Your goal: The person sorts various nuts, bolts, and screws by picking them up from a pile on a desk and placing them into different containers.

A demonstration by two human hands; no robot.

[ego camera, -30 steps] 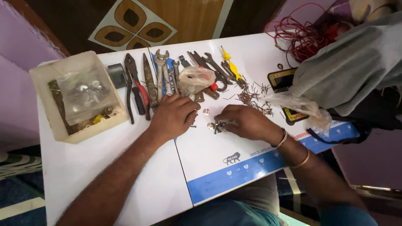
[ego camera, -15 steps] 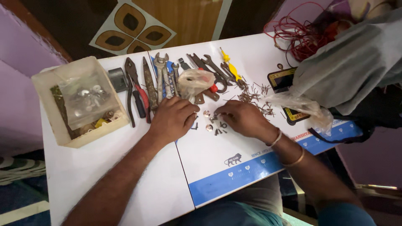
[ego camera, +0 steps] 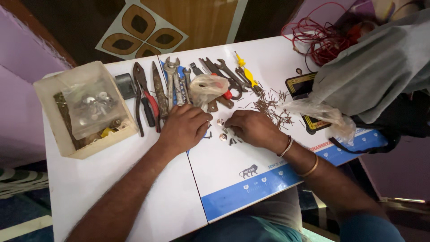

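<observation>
White bench point(ego camera: 134, 179) under both hands. Left hand point(ego camera: 183, 127) flat, loosely curled, grasping nothing visible. Right hand point(ego camera: 253, 127) fingertips down on small screws point(ego camera: 233, 139), pinch unclear. Washers point(ego camera: 222, 136) between hands, nearer right.

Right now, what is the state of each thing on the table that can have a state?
Left hand: palm down, resting flat.
Right hand: fingertips on small screws.
Plastic box: open, no lid.
Pliers: lying closed.
Clear bag: crumpled on the spanners.
Nails: scattered loose.
Red wire: tangled.
</observation>
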